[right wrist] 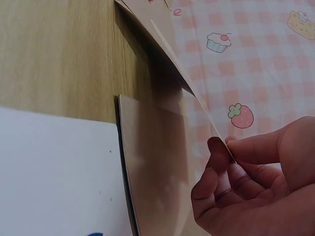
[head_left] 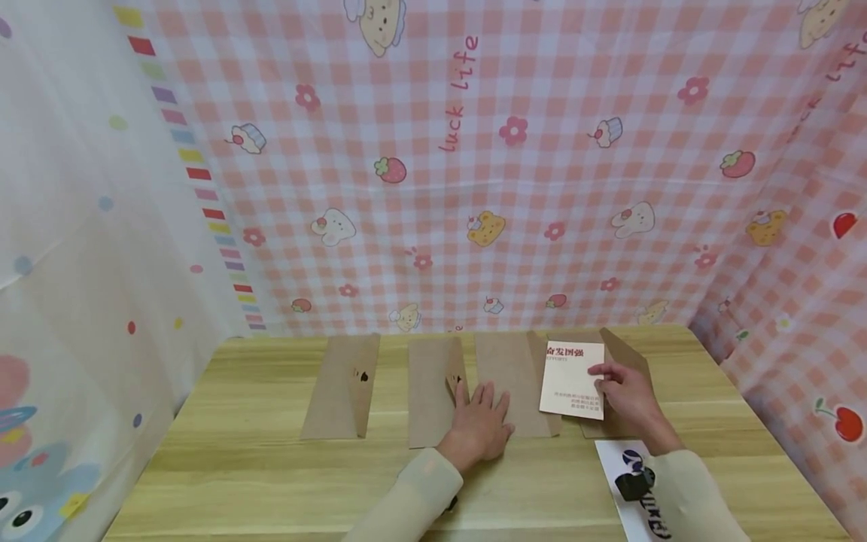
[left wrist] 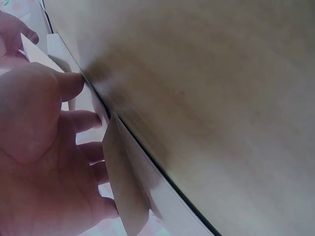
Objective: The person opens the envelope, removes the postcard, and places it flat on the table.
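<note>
My right hand [head_left: 630, 395] pinches a white card [head_left: 572, 380] with red Chinese print by its right edge, between thumb and fingers. The card overlaps the two right-hand brown envelopes in the head view; seen edge-on in the right wrist view, it is tilted. Beneath my right hand lies the rightmost brown envelope [head_left: 625, 354]. My left hand [head_left: 478, 425] rests with fingers spread over the third envelope [head_left: 497, 361] from the left and the gap beside it. Its fingers also reach the raised flap [left wrist: 123, 182] of the second envelope [head_left: 428, 406].
Another brown envelope [head_left: 332, 388] with a small dark mark lies at the left. A white sheet [head_left: 612, 459] with a blue logo and dark lettering lies partly under my right sleeve. The wooden table [head_left: 237, 467] ends at a pink checked cloth [head_left: 433, 196] behind.
</note>
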